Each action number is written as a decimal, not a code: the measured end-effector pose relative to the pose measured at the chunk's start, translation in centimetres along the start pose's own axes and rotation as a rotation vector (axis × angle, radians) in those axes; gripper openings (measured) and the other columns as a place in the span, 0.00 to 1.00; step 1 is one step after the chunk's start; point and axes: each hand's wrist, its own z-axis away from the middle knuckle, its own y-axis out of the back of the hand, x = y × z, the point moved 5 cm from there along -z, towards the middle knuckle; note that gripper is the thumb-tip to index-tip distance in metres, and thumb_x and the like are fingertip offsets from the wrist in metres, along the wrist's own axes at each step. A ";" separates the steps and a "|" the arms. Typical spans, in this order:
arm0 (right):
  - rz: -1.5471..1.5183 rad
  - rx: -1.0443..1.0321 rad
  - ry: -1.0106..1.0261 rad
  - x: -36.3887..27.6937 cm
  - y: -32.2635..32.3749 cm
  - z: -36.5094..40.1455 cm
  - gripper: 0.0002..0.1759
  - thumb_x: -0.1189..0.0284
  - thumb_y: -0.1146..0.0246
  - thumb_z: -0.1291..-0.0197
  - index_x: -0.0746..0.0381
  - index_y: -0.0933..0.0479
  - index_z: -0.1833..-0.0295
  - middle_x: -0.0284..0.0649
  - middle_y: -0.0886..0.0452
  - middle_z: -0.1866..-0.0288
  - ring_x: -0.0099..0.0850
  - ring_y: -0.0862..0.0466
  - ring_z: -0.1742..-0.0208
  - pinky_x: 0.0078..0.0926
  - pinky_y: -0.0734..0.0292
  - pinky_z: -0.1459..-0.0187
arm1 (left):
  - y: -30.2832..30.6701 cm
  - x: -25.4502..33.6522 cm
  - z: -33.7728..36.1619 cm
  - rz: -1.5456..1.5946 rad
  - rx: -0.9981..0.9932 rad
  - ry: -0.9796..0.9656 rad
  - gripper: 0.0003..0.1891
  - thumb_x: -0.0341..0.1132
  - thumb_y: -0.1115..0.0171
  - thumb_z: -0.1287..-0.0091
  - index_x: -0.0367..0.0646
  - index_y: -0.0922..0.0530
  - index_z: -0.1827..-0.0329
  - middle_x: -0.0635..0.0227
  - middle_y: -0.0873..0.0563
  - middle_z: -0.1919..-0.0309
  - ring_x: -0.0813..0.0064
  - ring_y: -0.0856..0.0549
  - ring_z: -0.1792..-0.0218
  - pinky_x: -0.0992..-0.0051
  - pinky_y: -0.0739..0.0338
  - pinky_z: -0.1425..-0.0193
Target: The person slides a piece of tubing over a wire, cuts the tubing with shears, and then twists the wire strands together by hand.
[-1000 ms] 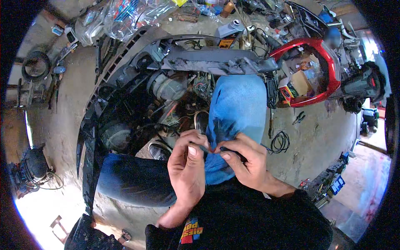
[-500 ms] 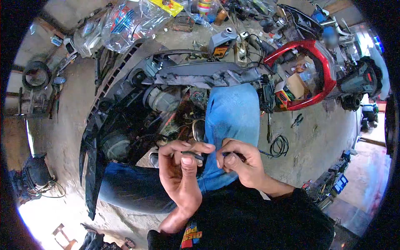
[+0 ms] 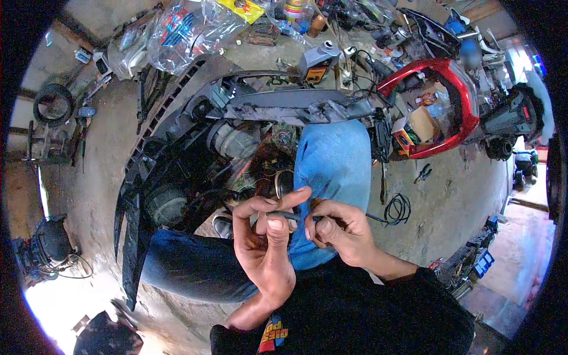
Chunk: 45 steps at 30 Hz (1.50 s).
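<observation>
Closer together than half a second ago, the two bare hands now meet over a raised knee in blue denim, and the left forefinger has stretched further out. The left hand, palm turned toward the wearer, pinches a short dark rubbery sleeve between the thumb and curled fingers. The right hand is clenched round a thin black wire, whose free tip pokes out toward the left. Sleeve and wire lie on one line running left to right, end facing end, with the sleeve just left of the wire tip. Whether the two already touch is hard to tell, because fingers crowd the gap. Behind the right hand the wire trails away right toward a coil of black cable on the concrete floor. Beyond the knee lie a stripped black plastic scooter fairing and a red scooter body panel.
</observation>
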 end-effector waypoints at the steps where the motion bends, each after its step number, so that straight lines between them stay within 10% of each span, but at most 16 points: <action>1: -0.002 -0.002 -0.003 0.1 0.0 0.0 0.16 0.60 0.40 0.21 0.63 0.20 0.49 0.28 0.17 0.61 0.13 0.30 0.70 0.15 0.35 0.68 | -0.1 0.0 0.0 0.003 0.017 0.005 0.19 0.47 0.38 0.21 0.40 0.31 0.44 0.47 0.11 0.49 0.78 0.22 0.62 0.75 0.27 0.51; 20: 0.117 -0.032 -0.031 -1.3 -0.6 -0.4 0.15 0.64 0.42 0.20 0.66 0.20 0.52 0.32 0.17 0.58 0.18 0.23 0.58 0.21 0.27 0.55 | 0.1 -1.8 -0.1 0.187 -0.088 0.180 0.13 0.39 0.43 0.18 0.41 0.30 0.42 0.48 0.10 0.48 0.80 0.22 0.70 0.78 0.25 0.61; 26: 0.034 0.003 -0.003 -0.9 -0.7 -0.5 0.19 0.65 0.42 0.20 0.68 0.22 0.37 0.33 0.17 0.57 0.23 0.20 0.55 0.24 0.24 0.49 | -0.2 -1.5 0.0 0.182 -0.047 0.213 0.15 0.42 0.39 0.20 0.39 0.25 0.43 0.60 0.14 0.56 0.78 0.21 0.63 0.76 0.29 0.62; 35: -0.025 0.017 -0.036 -0.2 -0.6 -0.2 0.23 0.61 0.44 0.19 0.62 0.24 0.28 0.29 0.18 0.58 0.13 0.31 0.70 0.14 0.35 0.70 | 0.2 -1.9 -0.1 0.202 -0.055 0.218 0.11 0.35 0.42 0.19 0.38 0.27 0.42 0.66 0.15 0.65 0.81 0.22 0.67 0.78 0.31 0.60; 45: -0.090 0.088 -0.072 -0.3 -1.2 -0.1 0.22 0.62 0.44 0.19 0.63 0.25 0.29 0.29 0.19 0.60 0.14 0.30 0.71 0.16 0.35 0.71 | 0.3 -1.9 -0.2 0.187 -0.069 0.224 0.11 0.34 0.42 0.19 0.38 0.28 0.43 0.69 0.17 0.69 0.82 0.23 0.67 0.79 0.32 0.60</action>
